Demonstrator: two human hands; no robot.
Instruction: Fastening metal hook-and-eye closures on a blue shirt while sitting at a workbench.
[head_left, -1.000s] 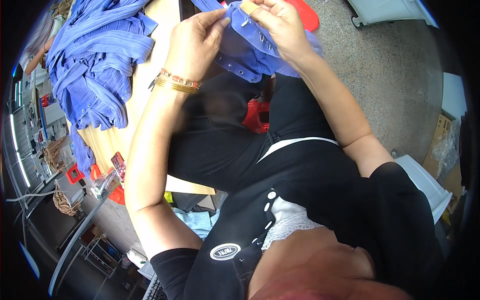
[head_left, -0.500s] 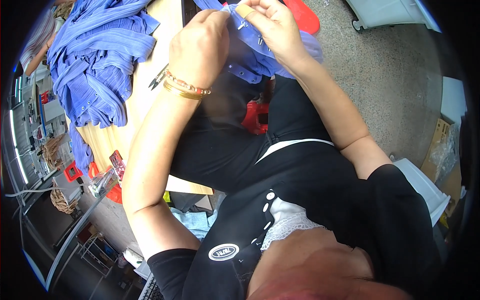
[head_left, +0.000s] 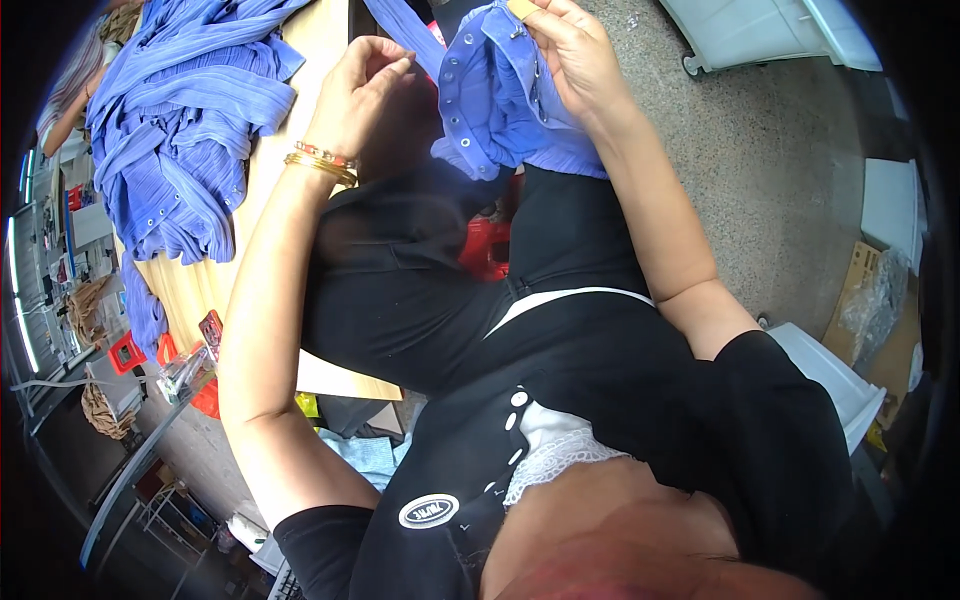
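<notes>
I note the blue garment (head_left: 505,110) hanging over the person's lap, just to the right of the wooden tabletop (head_left: 305,40), its upper edge gathered in the right hand (head_left: 575,60). That hand is closed around the cloth, with thumb and fingers also pinching a small tan piece (head_left: 522,8) at the top; what that piece is I cannot tell. The left hand (head_left: 365,90) is apart from the garment, hovering between it and the tabletop, fingers curled and fingertips drawn together; whether it holds something fine I cannot tell. I judge the garment light, soft and limp: it will fold and sag wherever unsupported, so the firmer band with the row of snap studs (head_left: 455,95) is the sound place to grip. Its long axis runs from the right hand down toward the lap, free end pointing at the person. A heap of like blue garments (head_left: 180,130) lies on the tabletop's far left.
</notes>
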